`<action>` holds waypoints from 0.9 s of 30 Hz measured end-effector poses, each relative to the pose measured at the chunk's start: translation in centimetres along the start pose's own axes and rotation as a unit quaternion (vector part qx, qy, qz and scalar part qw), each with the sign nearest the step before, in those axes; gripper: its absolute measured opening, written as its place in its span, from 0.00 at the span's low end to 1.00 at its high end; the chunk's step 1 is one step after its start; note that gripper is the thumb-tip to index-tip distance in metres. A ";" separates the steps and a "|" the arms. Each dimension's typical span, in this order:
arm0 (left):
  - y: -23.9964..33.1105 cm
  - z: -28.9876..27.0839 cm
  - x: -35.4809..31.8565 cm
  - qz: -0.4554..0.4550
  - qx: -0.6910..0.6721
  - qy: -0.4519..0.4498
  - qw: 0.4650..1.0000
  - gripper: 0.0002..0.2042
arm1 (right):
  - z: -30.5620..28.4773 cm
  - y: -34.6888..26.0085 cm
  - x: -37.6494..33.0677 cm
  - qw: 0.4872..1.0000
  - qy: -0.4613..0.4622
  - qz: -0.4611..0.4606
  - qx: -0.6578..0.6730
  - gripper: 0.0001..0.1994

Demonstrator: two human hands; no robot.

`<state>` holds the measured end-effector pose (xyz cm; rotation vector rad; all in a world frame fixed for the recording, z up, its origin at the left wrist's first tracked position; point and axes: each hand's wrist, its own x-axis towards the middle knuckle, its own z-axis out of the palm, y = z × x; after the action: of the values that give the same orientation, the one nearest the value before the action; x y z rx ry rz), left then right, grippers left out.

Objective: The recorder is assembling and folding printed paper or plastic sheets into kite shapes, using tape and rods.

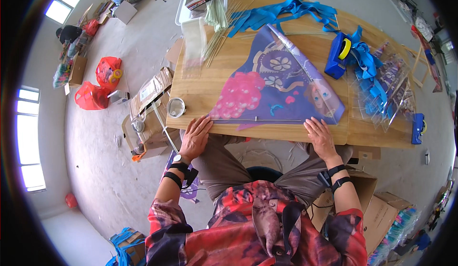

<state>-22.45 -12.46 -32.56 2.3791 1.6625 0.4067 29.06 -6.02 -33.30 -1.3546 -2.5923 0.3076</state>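
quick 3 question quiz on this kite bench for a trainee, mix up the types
1. True or false: both hands rest flat at the near edge of the purple kite.
2. What lies nearest the left hand? A) blue tape dispenser B) small round tin C) red bag
3. Fill in: the blue ribbons lie at the ____ side of the wooden table.

Key
1. True; the right hand presses there too.
2. B, the small round tin.
3. Far.
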 end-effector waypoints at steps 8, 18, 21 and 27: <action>2.0 1.4 0.6 -0.016 -0.020 0.055 0.998 0.23 | -0.6 -1.5 0.6 1.000 0.010 0.004 0.012 0.22; 7.5 5.7 7.9 0.001 -0.073 0.108 0.991 0.22 | 0.1 -2.8 5.3 0.982 0.155 0.018 0.109 0.14; 8.2 6.1 9.0 0.007 -0.084 0.118 0.989 0.21 | -1.5 1.2 7.7 0.949 0.271 0.120 0.111 0.09; 8.6 5.4 8.9 -0.012 -0.070 0.112 0.991 0.21 | -3.7 11.1 13.0 0.848 0.370 0.313 0.216 0.11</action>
<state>-10.10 -7.08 -33.94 2.2798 1.6878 0.7861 31.51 11.24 -31.76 -1.6607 -1.3212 0.3405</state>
